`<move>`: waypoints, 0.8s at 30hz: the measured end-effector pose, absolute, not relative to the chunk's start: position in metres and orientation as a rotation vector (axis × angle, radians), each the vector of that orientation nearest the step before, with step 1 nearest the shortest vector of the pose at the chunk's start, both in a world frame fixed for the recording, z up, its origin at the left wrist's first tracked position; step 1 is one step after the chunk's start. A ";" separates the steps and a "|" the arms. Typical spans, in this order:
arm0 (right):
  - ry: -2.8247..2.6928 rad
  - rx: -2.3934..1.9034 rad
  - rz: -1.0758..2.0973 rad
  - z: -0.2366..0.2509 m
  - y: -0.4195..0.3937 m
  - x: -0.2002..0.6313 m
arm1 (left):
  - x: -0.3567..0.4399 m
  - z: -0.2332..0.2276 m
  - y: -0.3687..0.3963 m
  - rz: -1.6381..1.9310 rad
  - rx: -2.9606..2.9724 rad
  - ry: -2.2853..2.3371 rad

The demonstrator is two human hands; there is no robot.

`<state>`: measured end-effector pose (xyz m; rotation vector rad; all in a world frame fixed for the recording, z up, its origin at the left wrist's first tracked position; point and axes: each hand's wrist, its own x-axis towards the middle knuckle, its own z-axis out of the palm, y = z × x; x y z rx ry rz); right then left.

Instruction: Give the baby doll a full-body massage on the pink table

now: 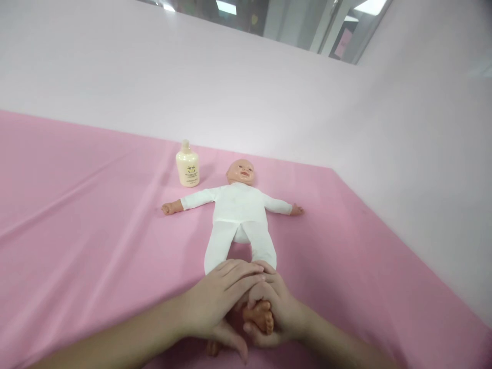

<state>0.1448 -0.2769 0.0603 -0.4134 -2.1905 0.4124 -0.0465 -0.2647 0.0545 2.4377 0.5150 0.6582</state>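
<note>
A baby doll (240, 202) in a white suit lies on its back, arms spread and head away from me. My right hand (279, 307) is wrapped around the doll's foot on the right (260, 316), its brown toes showing below my fingers. Across the lower legs reaches my left hand (219, 292), fingers stretched out together and thumb apart. Its fingertips touch the back of my right hand. The doll's other foot (212, 348) shows partly beneath my left hand. Both lower legs are mostly hidden by my hands.
A cream lotion bottle (188, 166) with a pump top stands upright left of the doll's head. Pink cloth (96, 205) covers the table, with creases at the left. A pale wall (192, 77) rises behind and at the right, with a window (292, 25) above.
</note>
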 end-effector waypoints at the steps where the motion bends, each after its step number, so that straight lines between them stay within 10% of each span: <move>1: -2.188 -0.412 0.422 0.061 -0.277 0.145 | -0.046 0.053 -0.266 0.681 2.454 0.526; 24: -2.159 -0.485 0.383 0.062 -0.268 0.165 | -0.047 0.050 -0.267 0.894 2.442 0.634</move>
